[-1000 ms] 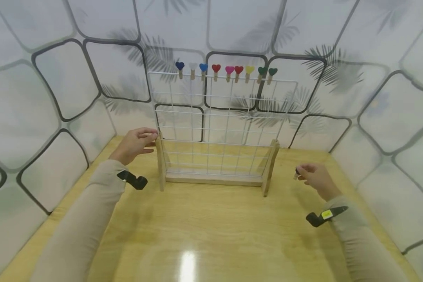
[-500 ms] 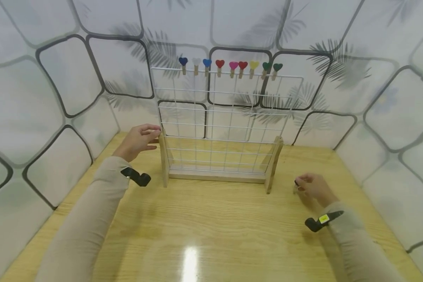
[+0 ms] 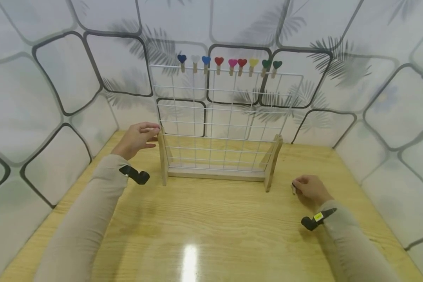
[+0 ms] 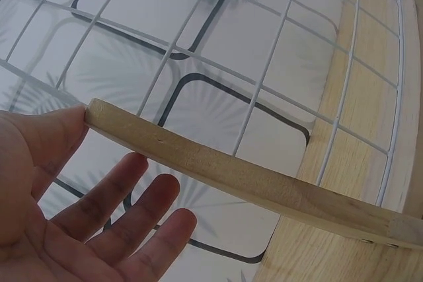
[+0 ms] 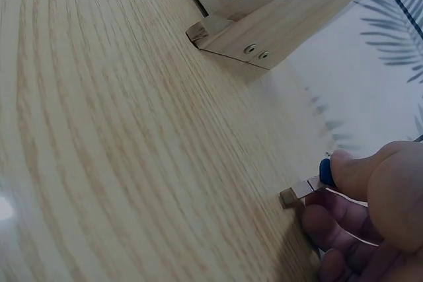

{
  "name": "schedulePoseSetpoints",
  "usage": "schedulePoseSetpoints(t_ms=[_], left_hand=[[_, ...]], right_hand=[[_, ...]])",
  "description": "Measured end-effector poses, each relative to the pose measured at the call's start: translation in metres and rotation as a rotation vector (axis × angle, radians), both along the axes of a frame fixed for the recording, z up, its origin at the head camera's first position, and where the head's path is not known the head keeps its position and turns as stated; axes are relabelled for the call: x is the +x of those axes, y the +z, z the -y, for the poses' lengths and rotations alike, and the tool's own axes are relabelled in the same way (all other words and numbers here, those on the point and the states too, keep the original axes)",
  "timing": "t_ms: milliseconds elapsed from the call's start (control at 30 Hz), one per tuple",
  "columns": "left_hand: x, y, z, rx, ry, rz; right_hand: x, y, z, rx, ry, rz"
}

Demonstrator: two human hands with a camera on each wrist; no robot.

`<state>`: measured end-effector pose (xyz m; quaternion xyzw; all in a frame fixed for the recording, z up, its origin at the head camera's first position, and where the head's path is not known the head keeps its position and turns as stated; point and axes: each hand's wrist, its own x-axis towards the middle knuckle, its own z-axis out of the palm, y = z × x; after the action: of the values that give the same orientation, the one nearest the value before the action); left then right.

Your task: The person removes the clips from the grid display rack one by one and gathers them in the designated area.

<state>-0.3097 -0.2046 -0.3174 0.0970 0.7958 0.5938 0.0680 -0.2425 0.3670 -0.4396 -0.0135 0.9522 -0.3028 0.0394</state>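
Note:
In the head view my left hand (image 3: 135, 139) is at the top of the left wooden upright (image 3: 163, 160) of a white wire grid rack. The left wrist view shows the thumb against the upright's end (image 4: 99, 113), the other fingers (image 4: 158, 196) spread loosely beneath. My right hand (image 3: 311, 188) pinches a small wooden clothespin (image 5: 301, 193) with a dark blue top (image 5: 326, 172), low over the table right of the rack. Several heart-topped clothespins, among them a red one (image 3: 219, 62) and a yellow one (image 3: 253, 64), stand along the grid's top wire.
The wire grid (image 3: 220, 117) stands upright on its wooden base (image 3: 215, 175), towards the back of the wooden table (image 3: 211, 219). A patterned wall covering (image 3: 243, 23) encloses the back and both sides. The right wooden upright (image 5: 264, 37) is near the right hand.
My right hand has moved down and slightly left with the clothespin, closer to the table. The left hand stays at the upright. The head view has shifted slightly.

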Motion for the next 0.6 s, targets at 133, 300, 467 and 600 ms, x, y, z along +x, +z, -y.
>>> schedulePoseSetpoints(t_ms=[133,300,467,600], left_hand=[[0.0005,0.0007,-0.0001,-0.002,0.003,0.000],[0.0006,0.0003,-0.0007,0.000,0.006,0.000],[0.0009,0.0002,-0.0002,0.002,-0.001,-0.005],[0.0019,0.0002,-0.0009,0.006,0.003,-0.007]], right_hand=[[-0.0019,-0.0007,0.0007,0.031,0.010,-0.013],[-0.0010,-0.0001,0.0012,0.037,0.008,-0.012],[-0.0011,-0.0004,0.0006,0.008,0.008,-0.015],[-0.0015,-0.0018,0.0018,-0.015,0.006,-0.012]])
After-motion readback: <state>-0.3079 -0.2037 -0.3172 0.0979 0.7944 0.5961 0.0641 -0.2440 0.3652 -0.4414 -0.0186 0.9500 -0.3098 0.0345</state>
